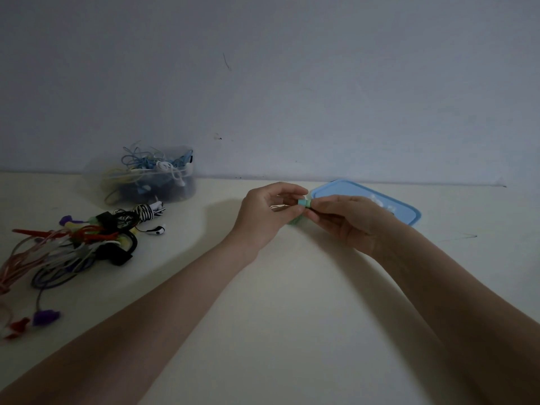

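The left hand [270, 213] and the right hand [346, 222] meet just above the table [292, 302]. Each grip is closed small, with the fingertips pinching a little green band [304, 203]. The band sits between the two hands, just beside the blue lid [404, 213].

No legible text, label, brand, number or sign found on any item in view.
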The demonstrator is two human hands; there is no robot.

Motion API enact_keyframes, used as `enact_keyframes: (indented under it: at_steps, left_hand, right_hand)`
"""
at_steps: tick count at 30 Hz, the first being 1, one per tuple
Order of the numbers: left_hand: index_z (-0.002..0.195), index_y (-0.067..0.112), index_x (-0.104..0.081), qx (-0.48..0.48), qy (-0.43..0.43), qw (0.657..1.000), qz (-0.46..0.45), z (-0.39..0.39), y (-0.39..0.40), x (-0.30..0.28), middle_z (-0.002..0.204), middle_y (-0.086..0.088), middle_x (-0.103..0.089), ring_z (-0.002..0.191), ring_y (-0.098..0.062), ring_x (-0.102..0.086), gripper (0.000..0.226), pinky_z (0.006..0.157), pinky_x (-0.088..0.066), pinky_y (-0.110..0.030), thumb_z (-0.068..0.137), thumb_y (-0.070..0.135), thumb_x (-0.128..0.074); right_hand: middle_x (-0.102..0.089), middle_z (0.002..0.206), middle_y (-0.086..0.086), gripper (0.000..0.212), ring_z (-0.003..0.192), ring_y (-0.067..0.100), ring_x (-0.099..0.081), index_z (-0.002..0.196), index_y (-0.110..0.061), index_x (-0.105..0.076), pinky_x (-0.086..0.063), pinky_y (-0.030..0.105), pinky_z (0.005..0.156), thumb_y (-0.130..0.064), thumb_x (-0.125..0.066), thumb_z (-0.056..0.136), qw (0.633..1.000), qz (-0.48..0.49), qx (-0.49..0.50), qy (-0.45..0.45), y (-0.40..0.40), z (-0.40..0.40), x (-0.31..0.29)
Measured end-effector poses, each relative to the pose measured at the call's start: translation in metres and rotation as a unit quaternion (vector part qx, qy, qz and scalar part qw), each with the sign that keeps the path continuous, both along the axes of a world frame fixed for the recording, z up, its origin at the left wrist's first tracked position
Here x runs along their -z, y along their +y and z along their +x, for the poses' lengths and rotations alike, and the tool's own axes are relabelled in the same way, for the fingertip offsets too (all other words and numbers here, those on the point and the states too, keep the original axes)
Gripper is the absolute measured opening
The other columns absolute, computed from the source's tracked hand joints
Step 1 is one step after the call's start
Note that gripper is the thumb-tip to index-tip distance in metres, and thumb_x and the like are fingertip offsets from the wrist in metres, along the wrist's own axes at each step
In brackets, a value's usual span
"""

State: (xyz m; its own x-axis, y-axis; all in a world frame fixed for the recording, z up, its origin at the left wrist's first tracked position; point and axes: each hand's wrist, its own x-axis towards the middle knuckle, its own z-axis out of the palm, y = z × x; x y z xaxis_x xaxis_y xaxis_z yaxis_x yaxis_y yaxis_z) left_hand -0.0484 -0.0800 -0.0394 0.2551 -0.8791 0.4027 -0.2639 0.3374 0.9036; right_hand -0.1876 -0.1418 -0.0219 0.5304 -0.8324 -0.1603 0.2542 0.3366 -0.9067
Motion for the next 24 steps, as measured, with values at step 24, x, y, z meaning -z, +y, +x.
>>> enact_keyframes:
  at_steps: [24]
  left_hand:
    - [0.093,0.012,-0.068,0.029,0.127,0.989,0.073,0.006,-0.002,0.001,0.091,-0.006,-0.069,0.079,-0.011,-0.065,0.017,0.078,-0.053,-0.017,0.082,0.000,-0.065]
  right_hand:
    - [-0.071,0.074,0.011,0.016,0.068,0.010,-0.070,0.082,0.007,-0.062,-0.054,0.013,0.062,0.006,-0.048,0.090,0.997,0.029,-0.035,-0.056,0.000,0.004,0.006]
